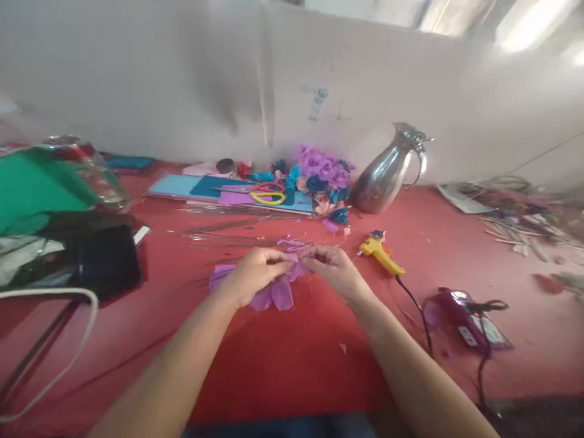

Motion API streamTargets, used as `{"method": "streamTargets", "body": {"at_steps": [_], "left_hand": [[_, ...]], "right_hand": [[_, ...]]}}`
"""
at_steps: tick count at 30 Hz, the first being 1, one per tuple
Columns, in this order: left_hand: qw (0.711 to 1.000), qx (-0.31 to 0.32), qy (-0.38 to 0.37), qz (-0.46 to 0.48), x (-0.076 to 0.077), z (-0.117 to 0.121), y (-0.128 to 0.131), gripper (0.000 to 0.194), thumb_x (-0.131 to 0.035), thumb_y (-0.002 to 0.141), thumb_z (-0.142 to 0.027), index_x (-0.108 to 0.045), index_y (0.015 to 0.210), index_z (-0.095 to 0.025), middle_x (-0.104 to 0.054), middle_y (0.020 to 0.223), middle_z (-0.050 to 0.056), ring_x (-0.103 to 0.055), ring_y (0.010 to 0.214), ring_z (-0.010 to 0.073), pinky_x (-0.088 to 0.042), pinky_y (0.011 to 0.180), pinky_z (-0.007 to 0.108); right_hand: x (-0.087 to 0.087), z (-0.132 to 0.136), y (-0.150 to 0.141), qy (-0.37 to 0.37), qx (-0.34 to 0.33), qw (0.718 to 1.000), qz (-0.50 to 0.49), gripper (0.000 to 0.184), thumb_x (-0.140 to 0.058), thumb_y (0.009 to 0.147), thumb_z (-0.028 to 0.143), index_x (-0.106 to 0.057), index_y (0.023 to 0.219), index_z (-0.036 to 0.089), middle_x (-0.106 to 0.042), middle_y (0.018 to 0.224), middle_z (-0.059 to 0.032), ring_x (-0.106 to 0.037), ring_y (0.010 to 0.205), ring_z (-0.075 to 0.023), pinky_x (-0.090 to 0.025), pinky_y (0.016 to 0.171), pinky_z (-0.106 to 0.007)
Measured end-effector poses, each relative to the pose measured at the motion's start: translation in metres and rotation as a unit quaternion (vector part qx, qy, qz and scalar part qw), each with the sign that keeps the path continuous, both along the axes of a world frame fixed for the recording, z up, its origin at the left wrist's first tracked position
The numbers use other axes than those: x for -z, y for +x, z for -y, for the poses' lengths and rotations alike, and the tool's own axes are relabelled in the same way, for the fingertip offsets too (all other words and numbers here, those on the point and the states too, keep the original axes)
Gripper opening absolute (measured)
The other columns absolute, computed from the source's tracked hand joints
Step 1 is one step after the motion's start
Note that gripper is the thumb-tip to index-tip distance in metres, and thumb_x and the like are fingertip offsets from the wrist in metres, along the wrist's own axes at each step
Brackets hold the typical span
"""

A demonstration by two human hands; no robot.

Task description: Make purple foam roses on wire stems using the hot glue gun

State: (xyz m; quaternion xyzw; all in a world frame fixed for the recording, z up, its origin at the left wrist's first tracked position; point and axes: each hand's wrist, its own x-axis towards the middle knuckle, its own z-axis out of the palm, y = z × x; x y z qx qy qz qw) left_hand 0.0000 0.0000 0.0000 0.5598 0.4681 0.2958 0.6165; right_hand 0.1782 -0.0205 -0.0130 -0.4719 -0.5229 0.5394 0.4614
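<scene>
My left hand (253, 274) and my right hand (335, 271) meet over the red table (292, 359), both with fingers pinched on purple paper petals (278, 293). The petals fan out below and between the two hands. A few thin wire stems (219, 240) lie just beyond my fingers. Exactly how the petals are joined is blurred.
A yellow glue gun (381, 254) with a black cord lies right of my hands. Further back are a steel jug (387, 173), finished paper flowers (322, 173), scissors (267, 193) on blue sheets, a black bag (91, 252) at left, and a purple device (465, 316) at right.
</scene>
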Motion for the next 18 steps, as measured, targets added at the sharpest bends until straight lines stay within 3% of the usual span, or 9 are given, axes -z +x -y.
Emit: {"method": "streamTargets", "body": {"at_steps": [6,12,18], "left_hand": [[0.999,-0.033,-0.019,0.011,-0.0063,0.0025,0.0025,0.019,-0.075,0.060,-0.029,-0.071,0.069,-0.013,-0.062,0.058,0.002,-0.049,0.053,0.0102,-0.038,0.055,0.024],[0.998,-0.052,-0.021,0.013,-0.0082,0.0033,0.0043,0.017,-0.076,0.057,-0.024,-0.072,0.070,-0.013,-0.064,0.057,0.003,-0.052,0.053,0.0119,-0.040,0.055,0.025],[0.999,-0.004,0.015,-0.031,-0.0053,0.0037,0.0024,0.017,-0.072,0.063,-0.029,-0.072,0.070,-0.013,-0.063,0.061,0.004,-0.052,0.056,0.0130,-0.038,0.056,0.026]], "right_hand": [[-0.0036,0.0007,0.0013,0.000,0.007,1.000,0.001,0.014,-0.067,0.068,0.027,-0.068,0.077,0.017,-0.065,0.073,0.0008,-0.055,0.068,-0.0114,-0.041,0.067,-0.026],[-0.0046,0.0023,0.0005,-0.022,-0.019,1.000,0.007,0.020,-0.067,0.072,0.035,-0.068,0.075,0.016,-0.064,0.067,0.0003,-0.054,0.063,-0.0108,-0.041,0.063,-0.026],[-0.0062,0.0020,0.0019,-0.024,-0.008,1.000,0.014,0.014,-0.069,0.069,0.029,-0.069,0.075,0.016,-0.065,0.069,0.0002,-0.055,0.063,-0.0109,-0.043,0.065,-0.026]]}}
